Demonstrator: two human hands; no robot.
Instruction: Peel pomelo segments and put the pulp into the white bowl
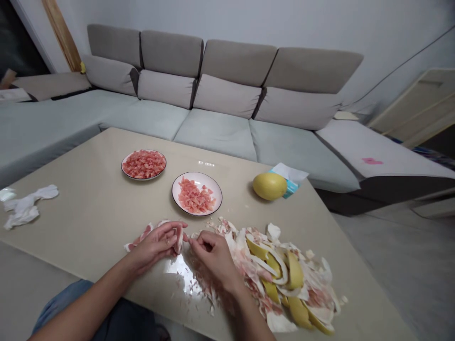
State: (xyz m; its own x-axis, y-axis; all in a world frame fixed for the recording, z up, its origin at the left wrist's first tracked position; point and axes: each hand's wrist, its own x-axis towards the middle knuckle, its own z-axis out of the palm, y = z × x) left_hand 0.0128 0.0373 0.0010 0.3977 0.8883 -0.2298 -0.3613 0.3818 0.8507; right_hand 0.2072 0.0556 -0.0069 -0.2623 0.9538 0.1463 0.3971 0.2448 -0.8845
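My left hand [156, 244] grips a pink pomelo segment [177, 238] with white membrane, just above the beige table [88, 208] near its front edge. My right hand [211, 255] pinches the membrane at the segment's right end, fingertips touching the left hand's. More pink segment pieces [137, 241] lie under and left of the left hand. A white plate [196, 193] with some pink flesh pieces sits just beyond the hands. A second plate [143, 164], heaped with flesh, stands farther back left.
A pile of yellow rind and white pith [287, 279] covers the table right of my hands. A whole yellow pomelo [269, 185] rests by a tissue pack [291, 180] at back right. Crumpled tissues [24, 206] lie at the far left. A grey sofa [220, 128] runs behind.
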